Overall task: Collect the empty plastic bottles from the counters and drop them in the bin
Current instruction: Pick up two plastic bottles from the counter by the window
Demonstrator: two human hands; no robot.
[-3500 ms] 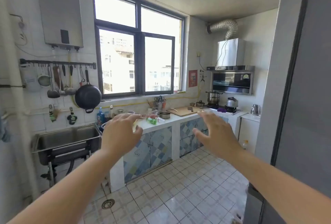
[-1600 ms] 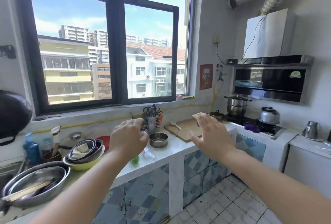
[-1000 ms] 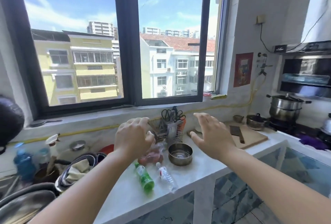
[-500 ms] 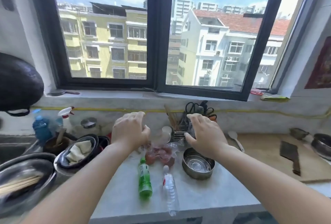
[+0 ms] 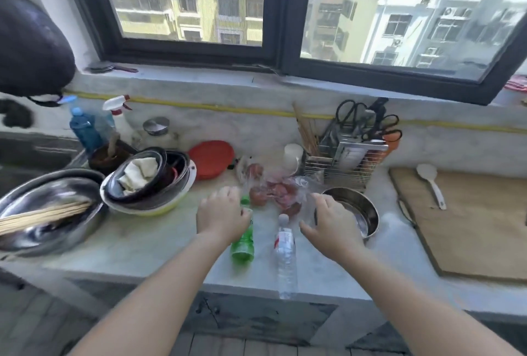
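Two bottles [image 5: 285, 253] lying beneath both open hands [image 5: 332, 226]

1. Lying side by side on the pale stone counter [image 5: 142, 244]: green plastic bottle [image 5: 243, 244] and clear plastic bottle [image 5: 285, 258].
2. Hovering, fingers spread: left hand [image 5: 221, 217] over the green one, right hand [image 5: 332, 226] beside the round steel bowl [image 5: 362, 213].

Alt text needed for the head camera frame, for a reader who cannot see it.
A person's left hand covers the neck of a green plastic bottle lying on a kitchen counter, while the right hand hovers open beside a clear plastic bottle. Behind them sit a bag of tomatoes, a steel bowl and stacked dishes below a window.
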